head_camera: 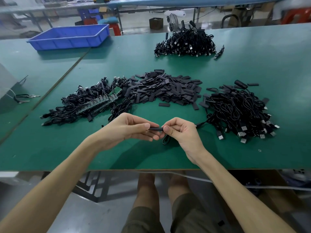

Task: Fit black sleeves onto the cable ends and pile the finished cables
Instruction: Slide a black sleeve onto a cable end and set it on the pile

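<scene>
My left hand and my right hand meet above the green table, near its front edge. Between their fingertips is a black sleeve, pinched at both ends. A loop of black cable hangs under my right hand. A heap of loose black sleeves lies in the middle of the table. Left of it are cables with green circuit boards. On the right sits a pile of sleeved cables with USB plugs.
Another cable pile lies at the far side of the table. A blue plastic tray stands at the back left. Pliers lie at the left, beside a grey box. My knees are below the table edge.
</scene>
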Available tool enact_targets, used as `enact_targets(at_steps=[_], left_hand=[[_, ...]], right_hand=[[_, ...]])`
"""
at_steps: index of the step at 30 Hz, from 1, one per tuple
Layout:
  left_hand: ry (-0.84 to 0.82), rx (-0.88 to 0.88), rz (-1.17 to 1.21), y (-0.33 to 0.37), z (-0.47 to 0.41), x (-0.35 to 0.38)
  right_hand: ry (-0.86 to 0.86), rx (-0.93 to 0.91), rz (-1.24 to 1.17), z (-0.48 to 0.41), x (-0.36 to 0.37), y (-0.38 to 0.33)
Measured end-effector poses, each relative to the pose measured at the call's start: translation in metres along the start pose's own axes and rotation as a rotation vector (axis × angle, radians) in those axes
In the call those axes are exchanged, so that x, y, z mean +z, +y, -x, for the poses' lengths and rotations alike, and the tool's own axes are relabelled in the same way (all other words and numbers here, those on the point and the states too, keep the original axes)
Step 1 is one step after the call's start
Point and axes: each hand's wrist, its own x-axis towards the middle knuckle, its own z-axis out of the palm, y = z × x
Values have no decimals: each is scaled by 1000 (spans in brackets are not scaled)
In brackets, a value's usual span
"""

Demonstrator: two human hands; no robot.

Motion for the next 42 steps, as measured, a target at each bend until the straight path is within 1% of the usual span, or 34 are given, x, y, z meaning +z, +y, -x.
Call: enact_targets(at_steps=[2, 5, 12, 15, 18, 23, 25, 27, 32, 34, 36, 37, 38, 41, 42], left_hand=[[92, -4, -66, 1, -2, 6], [222, 40, -120, -3, -6, 16], [268, 58, -112, -4, -7, 23], [274, 63, -112, -5, -6, 24], [246, 59, -119, -5, -6, 22], [109, 70, -41, -7, -3, 10], [87, 100, -12, -9, -3, 7], [151, 133, 7, -13, -6, 10], [395, 203, 77, -12, -26, 24], [441, 195, 114, -9, -35, 32], [449, 163, 149, -8, -41, 41], [448, 143, 121, -8, -43, 46], [446, 126, 33, -8, -44, 50], [508, 165, -423, -12, -46, 60], [542, 184, -486, -12, -46, 63]], right_hand=[[1, 8, 12, 0, 0, 0], [-8, 12, 0, 0, 0, 0], [-4, 13, 2, 0, -1, 1], [-8, 14, 3, 0, -1, 0], [-3, 11, 6, 1, 0, 1], [22, 5, 1, 1, 0, 0], [29, 0, -2, 1, 0, -1], [24, 0, 1, 2, 1, -2], [-11, -7, 48, 2, 2, -5], [-8, -24, 90, 2, 3, -5], [42, -50, 108, 1, 2, -4], [73, -57, 100, 1, 1, -4], [95, -61, 88, 0, 1, -4], [88, -79, 23, 0, 1, -2], [83, -83, 21, 0, 1, -2]])
